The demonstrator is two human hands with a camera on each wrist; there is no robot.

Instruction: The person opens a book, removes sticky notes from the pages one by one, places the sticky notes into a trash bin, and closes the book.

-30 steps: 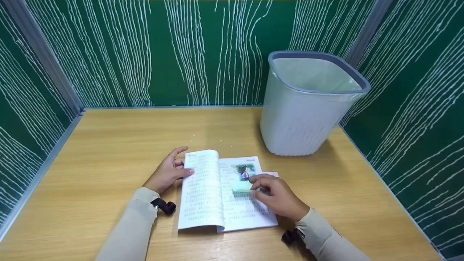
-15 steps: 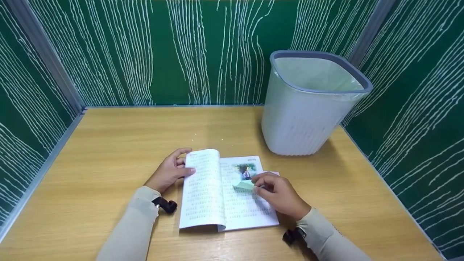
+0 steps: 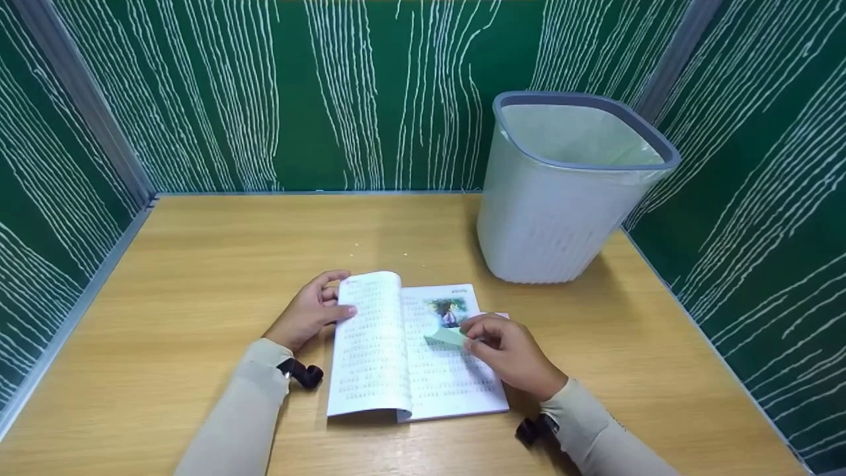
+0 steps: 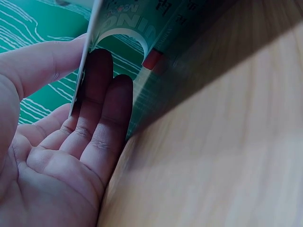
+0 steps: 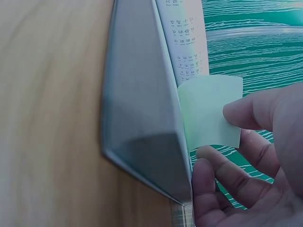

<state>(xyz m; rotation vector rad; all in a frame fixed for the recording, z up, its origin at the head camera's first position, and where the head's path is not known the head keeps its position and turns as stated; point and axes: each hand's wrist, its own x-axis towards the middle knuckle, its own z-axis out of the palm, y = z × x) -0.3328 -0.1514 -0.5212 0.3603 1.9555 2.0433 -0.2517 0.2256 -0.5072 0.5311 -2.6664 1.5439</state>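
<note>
An open book (image 3: 370,357) with printed text lies on the table, its left pages bowed up off the wood. My left hand (image 3: 307,314) holds their outer edge, thumb on top; in the left wrist view the fingers (image 4: 102,118) are behind the curved green cover (image 4: 163,28). Over the right page, below a small colour picture (image 3: 448,312), my right hand (image 3: 509,350) pinches a pale green sticky note (image 3: 446,338) between thumb and forefinger. The right wrist view shows the note (image 5: 210,111) standing up from the page; whether its far edge is stuck cannot be told.
A white bin (image 3: 548,218) with a grey rim and a plastic liner stands at the back right of the wooden table (image 3: 231,244). Tiny white specks lie behind the book. Green panels (image 3: 317,99) with white wavy lines enclose the back and sides.
My right hand has shifted slightly right, and the sticky note has tilted and looks narrower than a second ago. My left hand keeps its hold, and the head view has moved a little.
</note>
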